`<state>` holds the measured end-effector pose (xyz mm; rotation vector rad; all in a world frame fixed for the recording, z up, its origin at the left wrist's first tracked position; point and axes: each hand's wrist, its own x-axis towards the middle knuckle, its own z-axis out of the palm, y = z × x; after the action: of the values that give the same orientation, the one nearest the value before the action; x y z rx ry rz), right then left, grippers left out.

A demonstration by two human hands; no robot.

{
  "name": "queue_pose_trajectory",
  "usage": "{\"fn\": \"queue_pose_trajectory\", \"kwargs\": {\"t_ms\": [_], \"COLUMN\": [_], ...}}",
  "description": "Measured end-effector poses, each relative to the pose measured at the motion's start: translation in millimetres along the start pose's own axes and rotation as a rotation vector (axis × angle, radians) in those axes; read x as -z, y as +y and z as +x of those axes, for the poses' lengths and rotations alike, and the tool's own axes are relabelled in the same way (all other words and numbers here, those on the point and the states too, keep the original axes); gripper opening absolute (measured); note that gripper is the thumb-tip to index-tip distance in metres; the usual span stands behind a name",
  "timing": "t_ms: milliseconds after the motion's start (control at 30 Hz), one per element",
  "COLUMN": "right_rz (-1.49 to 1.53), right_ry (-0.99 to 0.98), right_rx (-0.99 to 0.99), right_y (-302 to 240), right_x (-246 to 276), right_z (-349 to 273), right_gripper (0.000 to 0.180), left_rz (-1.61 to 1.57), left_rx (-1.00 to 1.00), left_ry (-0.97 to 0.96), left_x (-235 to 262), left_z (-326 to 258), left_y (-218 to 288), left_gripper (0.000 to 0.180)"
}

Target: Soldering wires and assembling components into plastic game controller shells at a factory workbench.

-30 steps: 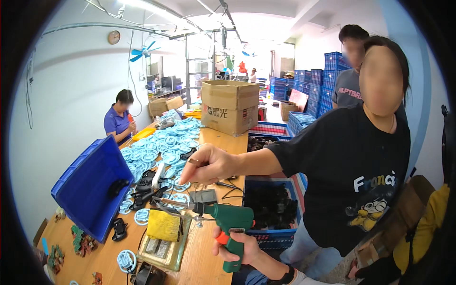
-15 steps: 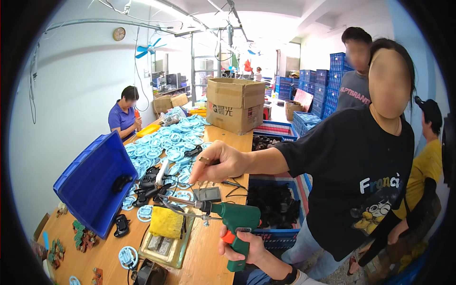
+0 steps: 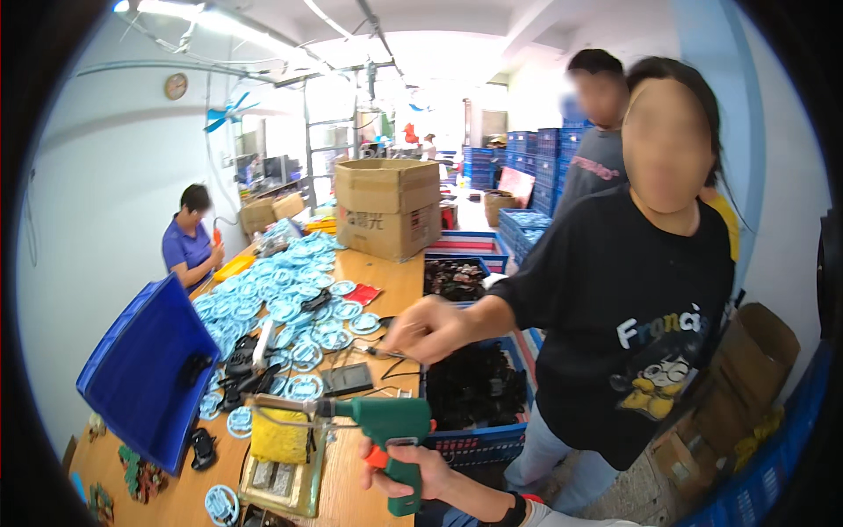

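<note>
My right hand [image 3: 411, 474] grips the handle of a green soldering gun [image 3: 386, 420], finger on its orange trigger. The gun's metal tip points left over a yellow sponge on a metal stand [image 3: 279, 439] at the near end of the wooden table [image 3: 399, 281]. My left hand is out of sight. A co-worker in a black T-shirt [image 3: 632, 334] stands to the right and stretches a loosely closed hand [image 3: 428, 329] above the table's right edge, higher than the gun.
Several light-blue round parts [image 3: 281, 294] cover the table, with a cardboard box [image 3: 386, 206] behind them. A blue crate [image 3: 140, 369] leans at the left. Another blue crate of black parts [image 3: 479, 435] sits beside the table. A person in blue [image 3: 187, 241] sits at the far left.
The co-worker's outstretched hand has drawn back rightward from over the table toward its edge. My right hand keeps hold of the green gun, which has shifted slightly right.
</note>
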<state>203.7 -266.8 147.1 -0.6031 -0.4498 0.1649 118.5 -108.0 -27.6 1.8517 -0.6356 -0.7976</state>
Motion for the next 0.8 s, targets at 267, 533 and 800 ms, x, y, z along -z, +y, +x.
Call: {"fn": "queue_pose_trajectory", "kwargs": {"t_ms": [267,533,800], "right_rz": [0.005,-0.076,-0.095], "right_ry": [0.024,0.040,0.106], "right_rx": [-0.039,-0.104,-0.096], "right_y": [7.4,22.1,26.5], "right_x": [-1.2,1.3,-8.0], "right_z": [-0.8,-5.4,-8.4], "right_gripper": [0.040,0.039,0.033], "left_rz": [0.005,-0.002,0.011], "left_rx": [-0.015,-0.009,-0.015], "left_ry": [0.003,0.018,0.019], "left_x": [7.1,9.2,7.8], "left_z": [8.4,12.0,10.2], "left_y": [7.7,14.0,6.8], "left_gripper": [0.048,0.048,0.047]}}
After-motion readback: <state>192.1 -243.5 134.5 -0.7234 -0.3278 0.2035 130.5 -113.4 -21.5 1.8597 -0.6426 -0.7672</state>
